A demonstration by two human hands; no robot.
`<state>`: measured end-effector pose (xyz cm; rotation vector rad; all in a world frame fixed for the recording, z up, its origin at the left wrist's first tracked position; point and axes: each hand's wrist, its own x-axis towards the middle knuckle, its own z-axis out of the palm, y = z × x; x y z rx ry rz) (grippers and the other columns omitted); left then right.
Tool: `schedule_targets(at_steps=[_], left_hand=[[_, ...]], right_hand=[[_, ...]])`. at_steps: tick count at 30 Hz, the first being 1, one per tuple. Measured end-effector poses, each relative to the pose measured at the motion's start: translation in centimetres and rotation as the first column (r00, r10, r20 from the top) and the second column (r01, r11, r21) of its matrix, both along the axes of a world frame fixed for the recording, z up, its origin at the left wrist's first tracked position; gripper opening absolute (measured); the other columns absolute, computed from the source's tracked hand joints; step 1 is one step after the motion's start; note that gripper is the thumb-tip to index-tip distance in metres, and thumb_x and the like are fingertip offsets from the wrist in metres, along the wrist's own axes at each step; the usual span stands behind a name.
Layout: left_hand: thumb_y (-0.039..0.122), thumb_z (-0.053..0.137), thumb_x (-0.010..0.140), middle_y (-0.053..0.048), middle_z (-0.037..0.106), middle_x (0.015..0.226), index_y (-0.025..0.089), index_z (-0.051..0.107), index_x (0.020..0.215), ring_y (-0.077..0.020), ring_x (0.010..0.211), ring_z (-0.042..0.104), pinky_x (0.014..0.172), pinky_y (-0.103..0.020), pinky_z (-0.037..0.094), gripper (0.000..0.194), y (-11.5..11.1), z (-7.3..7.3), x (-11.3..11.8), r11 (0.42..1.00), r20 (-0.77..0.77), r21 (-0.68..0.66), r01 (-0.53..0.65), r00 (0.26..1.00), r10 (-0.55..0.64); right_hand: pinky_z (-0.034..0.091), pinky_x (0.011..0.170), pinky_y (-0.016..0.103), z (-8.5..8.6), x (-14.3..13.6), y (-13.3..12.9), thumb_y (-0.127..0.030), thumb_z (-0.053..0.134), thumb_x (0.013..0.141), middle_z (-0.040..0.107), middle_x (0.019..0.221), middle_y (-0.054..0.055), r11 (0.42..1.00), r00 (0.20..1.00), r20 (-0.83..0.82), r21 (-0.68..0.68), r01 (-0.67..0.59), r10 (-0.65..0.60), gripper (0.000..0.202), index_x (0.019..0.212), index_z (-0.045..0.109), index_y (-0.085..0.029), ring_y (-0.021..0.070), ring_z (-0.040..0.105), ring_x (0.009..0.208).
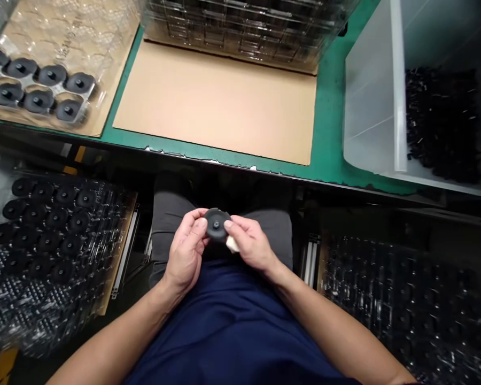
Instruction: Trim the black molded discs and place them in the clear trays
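Note:
Above my lap I hold a round black disc-shaped part [216,231] with a small raised stub at its centre. Its left edge is pinched between the thumb and fingers of my left hand [187,248]. On the opposite edge, the thumb and fingers of my right hand [250,240] grip it too. A small wad of white cloth or paper [232,245] pokes out beneath the right fingers. The undersides of both hands' fingertips are partly hidden behind the disc.
On the green bench [331,133] lies a cardboard sheet [220,107], with stacked clear trays [240,32] behind it. At upper left, a clear tray [70,40] holds several similar discs. A translucent bin [371,107] contains small black pieces. More loaded trays [48,230] stand lower left, others [404,299] lower right.

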<state>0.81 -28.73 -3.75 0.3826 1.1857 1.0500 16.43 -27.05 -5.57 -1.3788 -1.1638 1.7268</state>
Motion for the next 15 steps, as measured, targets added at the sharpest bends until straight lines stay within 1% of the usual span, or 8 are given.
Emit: schedule_targets(at_steps=[2, 3, 5, 7, 9, 12, 14, 15], left_hand=[[0.045, 0.081, 0.091, -0.012, 0.068, 0.143, 0.022, 0.063, 0.14, -0.0272, 0.13, 0.065, 0.103, -0.033, 0.056, 0.057, 0.1, 0.2, -0.6, 0.993, 0.067, 0.073, 0.09, 0.993, -0.095], [0.041, 0.081, 0.092, -0.011, 0.065, 0.148, 0.024, 0.059, 0.148, -0.0272, 0.136, 0.062, 0.11, -0.035, 0.053, 0.063, 0.2, 0.2, -0.8, 0.984, 0.085, 0.116, 0.137, 0.985, -0.147], [0.035, 0.08, 0.094, -0.01, 0.059, 0.156, 0.029, 0.052, 0.157, -0.0259, 0.144, 0.056, 0.12, -0.036, 0.046, 0.069, 0.3, 0.1, -0.9, 0.956, 0.094, 0.202, 0.211, 0.968, -0.234], [0.033, 0.078, 0.096, -0.009, 0.058, 0.157, 0.031, 0.053, 0.157, -0.0252, 0.145, 0.055, 0.121, -0.035, 0.046, 0.066, 0.5, -0.1, -0.8, 0.928, 0.073, 0.265, 0.262, 0.954, -0.29], [0.033, 0.08, 0.095, -0.01, 0.061, 0.153, 0.03, 0.058, 0.153, -0.0266, 0.141, 0.059, 0.118, -0.036, 0.05, 0.062, 0.6, -0.1, -0.5, 0.907, 0.051, 0.303, 0.294, 0.945, -0.323], [0.035, 0.084, 0.091, -0.012, 0.068, 0.144, 0.027, 0.066, 0.145, -0.0283, 0.133, 0.066, 0.112, -0.035, 0.056, 0.057, 1.0, 0.2, -0.2, 0.911, 0.04, 0.306, 0.277, 0.952, -0.303], [0.04, 0.088, 0.087, -0.013, 0.072, 0.138, 0.025, 0.069, 0.14, -0.0287, 0.129, 0.069, 0.11, -0.035, 0.057, 0.057, 1.3, 0.6, -0.1, 0.942, 0.055, 0.263, 0.209, 0.972, -0.23], [0.042, 0.089, 0.086, -0.014, 0.073, 0.136, 0.024, 0.071, 0.137, -0.0293, 0.127, 0.07, 0.11, -0.036, 0.057, 0.058, 1.4, 0.8, -0.2, 0.958, 0.064, 0.234, 0.168, 0.98, -0.187]], right_hand=[[0.037, 0.046, 0.024, 0.7, 0.7, 0.3, -0.061, 0.067, 0.089, 0.047, 0.059, -0.004, 0.969, 0.969, -0.205, -0.231, 0.088, -0.137, 0.045, 0.075, 0.057, -0.019, 0.0102, 0.04, 0.049], [0.039, 0.045, 0.023, 1.0, 1.0, 0.4, -0.06, 0.072, 0.086, 0.047, 0.058, -0.004, 0.945, 0.94, -0.276, -0.307, 0.11, -0.199, 0.045, 0.076, 0.058, -0.019, 0.0093, 0.038, 0.047], [0.04, 0.044, 0.021, 1.7, 1.4, 0.4, -0.056, 0.08, 0.082, 0.045, 0.057, -0.005, 0.913, 0.895, -0.362, -0.394, 0.105, -0.259, 0.045, 0.075, 0.059, -0.017, 0.0074, 0.036, 0.046], [0.039, 0.042, 0.02, 2.3, 1.6, 0.2, -0.055, 0.084, 0.08, 0.045, 0.056, -0.006, 0.895, 0.873, -0.409, -0.441, 0.064, -0.264, 0.046, 0.074, 0.058, -0.017, 0.0064, 0.036, 0.045], [0.039, 0.041, 0.019, 2.7, 1.5, -0.1, -0.055, 0.086, 0.079, 0.046, 0.056, -0.005, 0.88, 0.86, -0.437, -0.475, 0.026, -0.262, 0.048, 0.074, 0.058, -0.017, 0.0061, 0.037, 0.045], [0.04, 0.038, 0.019, 2.5, 1.4, -0.3, -0.06, 0.084, 0.08, 0.046, 0.056, -0.007, 0.861, 0.846, -0.45, -0.508, 0.02, -0.285, 0.051, 0.077, 0.057, -0.017, 0.0053, 0.035, 0.041], [0.04, 0.035, 0.02, 2.1, 1.6, -0.2, -0.066, 0.081, 0.081, 0.048, 0.06, -0.007, 0.844, 0.841, -0.408, -0.526, 0.101, -0.355, 0.053, 0.086, 0.06, -0.018, 0.0057, 0.036, 0.04], [0.041, 0.035, 0.02, 1.8, 1.8, 0.0, -0.066, 0.08, 0.08, 0.052, 0.064, -0.007, 0.833, 0.838, -0.37, -0.527, 0.166, -0.401, 0.053, 0.094, 0.062, -0.018, 0.0068, 0.04, 0.042]])
